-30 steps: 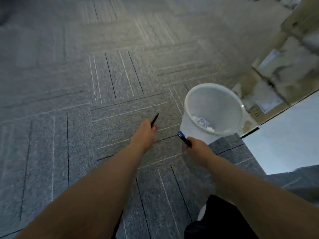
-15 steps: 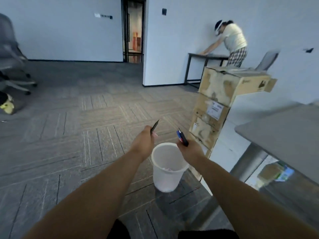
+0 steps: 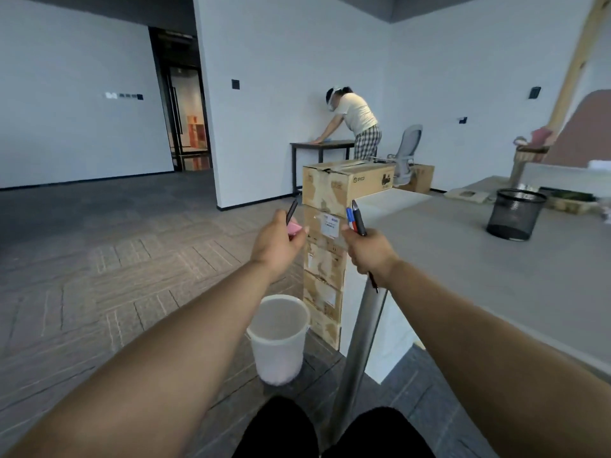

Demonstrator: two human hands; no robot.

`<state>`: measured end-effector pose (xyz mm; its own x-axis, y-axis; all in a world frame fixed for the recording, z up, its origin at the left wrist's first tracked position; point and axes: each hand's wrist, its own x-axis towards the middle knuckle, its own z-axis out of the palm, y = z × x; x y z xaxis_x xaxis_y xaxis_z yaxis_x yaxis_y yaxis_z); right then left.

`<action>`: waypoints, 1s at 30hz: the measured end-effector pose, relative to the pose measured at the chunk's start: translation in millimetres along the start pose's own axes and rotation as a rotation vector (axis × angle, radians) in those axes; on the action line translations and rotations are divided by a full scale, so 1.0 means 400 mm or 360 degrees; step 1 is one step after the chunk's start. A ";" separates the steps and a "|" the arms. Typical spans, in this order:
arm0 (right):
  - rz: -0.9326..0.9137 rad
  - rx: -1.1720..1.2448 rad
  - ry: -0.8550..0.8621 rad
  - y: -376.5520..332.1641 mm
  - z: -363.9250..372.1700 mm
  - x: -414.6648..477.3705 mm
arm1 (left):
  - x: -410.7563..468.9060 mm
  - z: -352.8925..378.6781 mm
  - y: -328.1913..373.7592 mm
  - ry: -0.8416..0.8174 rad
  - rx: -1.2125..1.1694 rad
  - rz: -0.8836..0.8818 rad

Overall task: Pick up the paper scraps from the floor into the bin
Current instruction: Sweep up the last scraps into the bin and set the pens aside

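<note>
Bin: the white plastic bin (image 3: pixel 277 358) stands upright on the carpet (image 3: pixel 115 276) in the lower middle of the frame, below and between my forearms.
Room around it: its right side is just beside a stack of cardboard boxes (image 3: pixel 325 259). A metal table leg (image 3: pixel 358 342) stands near it, further right. On its left, open carpet runs out to the left edge of the frame.
Look of the bin: plain and round, narrowing toward the base, with a smooth rim. I cannot tell what lies inside.
My left hand (image 3: pixel 276 242): raised at centre frame, fingers curled round a dark pen (image 3: pixel 291 209) that points up, with a pink block (image 3: pixel 293 230) pinched at the fingertips.
My right hand (image 3: pixel 367 252): just right of the left and apart from it, gripping a bundle of pens (image 3: pixel 356 218). Blue and dark ends point up, and a thin red end pokes out below the fist.
Table (image 3: pixel 479 259): its grey top fills the right side. A black mesh basket (image 3: pixel 514 214) stands on it at the right.
Floor: grey carpet tiles laid in a zigzag pattern.
Room: white walls, with a dark doorway (image 3: pixel 185 117) at upper left. At the back, another person (image 3: pixel 357 123) leans over a small desk (image 3: pixel 322 145), with an office chair (image 3: pixel 406 150) to the right.
</note>
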<state>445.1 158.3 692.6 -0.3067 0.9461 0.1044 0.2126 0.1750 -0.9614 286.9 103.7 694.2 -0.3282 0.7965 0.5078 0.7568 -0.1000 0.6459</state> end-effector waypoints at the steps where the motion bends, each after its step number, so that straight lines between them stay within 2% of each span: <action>1: -0.0024 0.0033 0.0015 -0.010 -0.017 -0.007 | 0.002 0.006 0.020 -0.0013 -0.0013 0.0042; 8: -0.0150 0.0346 0.0107 -0.114 -0.166 0.021 | 0.126 0.090 0.151 -0.0052 -0.0201 0.0229; 14: -0.0201 0.0483 0.0335 -0.093 -0.370 0.095 | 0.244 0.299 0.267 -0.0177 -0.0385 0.0249; 21: -0.0227 0.0456 0.0612 -0.005 -0.585 0.171 | 0.317 0.504 0.390 -0.0227 -0.0590 0.0309; 26: -0.0302 0.0343 0.0759 0.002 -0.656 0.233 | 0.353 0.560 0.444 -0.0276 -0.0655 0.0353; 30: -0.0411 0.0443 0.0909 -0.031 -0.737 0.306 | 0.393 0.587 0.501 -0.0302 -0.0682 0.0410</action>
<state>678.3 352.3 792.3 0.2383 0.8923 0.3834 -0.0715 0.4098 -0.9094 519.9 349.0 769.6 -0.0241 0.8039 0.5943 0.4878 -0.5094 0.7089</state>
